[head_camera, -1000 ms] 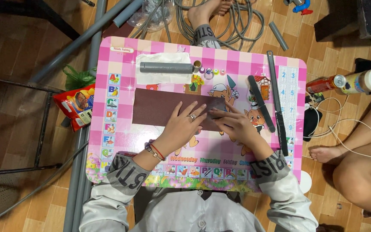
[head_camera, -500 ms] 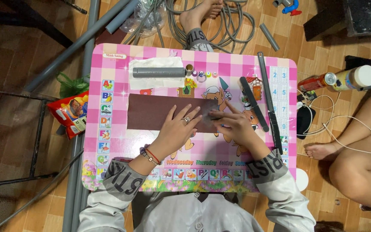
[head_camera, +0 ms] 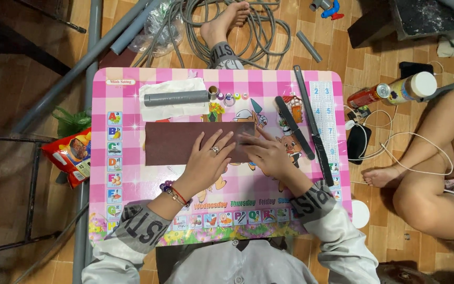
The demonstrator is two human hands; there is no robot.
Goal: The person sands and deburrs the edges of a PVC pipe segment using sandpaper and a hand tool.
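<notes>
A dark brown rectangular sheet (head_camera: 172, 141), like sandpaper, lies flat on a pink checked children's table (head_camera: 127, 100). My left hand (head_camera: 208, 158), with a ring and bead bracelets, presses flat on the sheet's right half, fingers spread. My right hand (head_camera: 269, 152) rests on the sheet's right end, fingers pinched on something small that I cannot make out. A short grey pipe piece (head_camera: 176, 98) lies on a white cloth (head_camera: 170, 109) just beyond the sheet.
Two long dark flat tools (head_camera: 294, 128) lie on the table's right side. Small rings and fittings (head_camera: 229, 96) sit by the pipe. On the floor: coiled grey hose (head_camera: 269, 29), long pipes (head_camera: 88, 47), a red snack bag (head_camera: 71, 155), cans (head_camera: 390, 92), cables, another person's leg (head_camera: 432, 179).
The view has shifted, so the table and hands sit further left and lower in frame. Both hands stay on the brown sheet in much the same pose.
</notes>
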